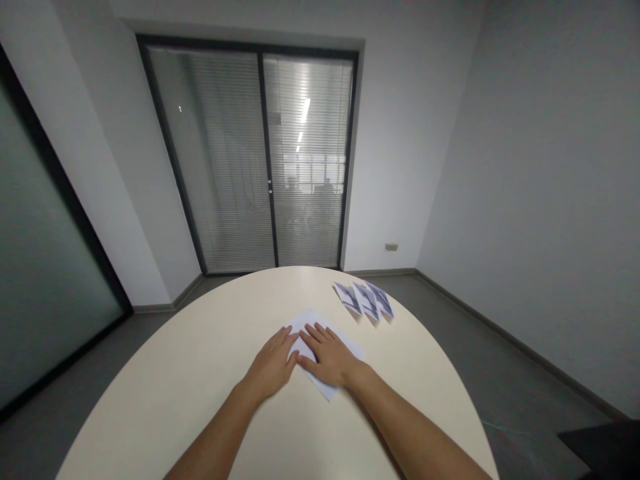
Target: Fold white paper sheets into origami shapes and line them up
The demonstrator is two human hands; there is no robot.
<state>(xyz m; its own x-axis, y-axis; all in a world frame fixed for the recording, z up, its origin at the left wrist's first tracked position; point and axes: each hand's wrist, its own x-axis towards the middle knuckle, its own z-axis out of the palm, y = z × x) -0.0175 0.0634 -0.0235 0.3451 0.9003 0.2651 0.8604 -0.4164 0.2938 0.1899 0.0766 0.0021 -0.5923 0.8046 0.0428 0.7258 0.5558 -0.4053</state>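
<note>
A sheet of white paper point(309, 317) lies turned at an angle on the pale round table point(200, 373). My right hand point(327, 355) rests flat across its middle, fingers spread and pointing away from me. At the sheet's left edge is my left hand point(274, 363), fingers stretched forward and touching the paper, the thumb close to my right thumb. Both hands cover much of the sheet, so I cannot tell whether it is folded there. Neither hand is wrapped around anything.
Several folded paper pieces point(367, 301) with dark and white faces stand in a row near the table's far right edge. Beyond the table are a glass door with blinds point(307, 220) and white walls. A dark flat object point(605, 447) juts in at the lower right.
</note>
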